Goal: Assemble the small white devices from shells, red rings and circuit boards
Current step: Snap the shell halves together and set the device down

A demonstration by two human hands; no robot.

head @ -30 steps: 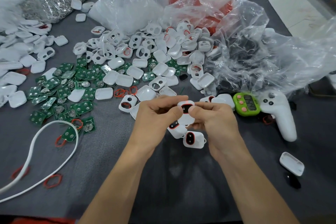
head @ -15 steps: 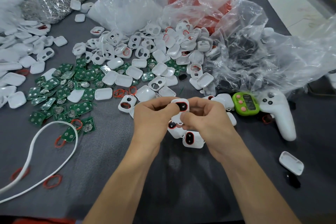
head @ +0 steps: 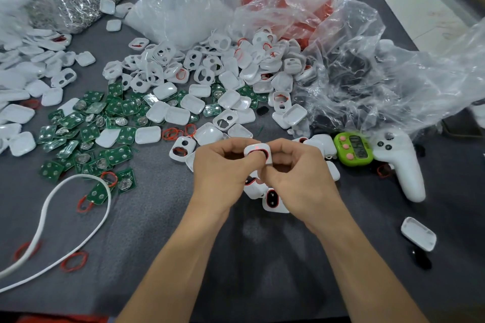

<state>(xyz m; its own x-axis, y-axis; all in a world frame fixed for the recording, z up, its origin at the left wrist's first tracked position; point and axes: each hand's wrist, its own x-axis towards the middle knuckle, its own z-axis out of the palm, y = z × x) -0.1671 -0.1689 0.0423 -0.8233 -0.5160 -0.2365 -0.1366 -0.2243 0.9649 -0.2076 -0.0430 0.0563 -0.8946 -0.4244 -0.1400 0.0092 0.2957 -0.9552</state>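
Both hands pinch one small white device (head: 256,151) with a red ring around its dark opening and a faint red glow on its top. My left hand (head: 223,170) holds its left side and my right hand (head: 296,176) presses a thumb on its face. Two finished devices (head: 273,198) lie just beneath my hands. White shells (head: 199,78) lie piled behind. Green circuit boards (head: 91,126) spread to the left. Loose red rings (head: 173,133) sit between them.
Crumpled clear plastic bags (head: 367,68) fill the back and right. A green timer (head: 354,149) and a white handheld controller (head: 401,165) lie at the right. A white cable (head: 47,207) loops at the left. A single shell half (head: 418,236) rests at the lower right.
Both hands have shifted slightly left and turned the device; the right thumb now covers part of its face, and a red glow shows on its top.
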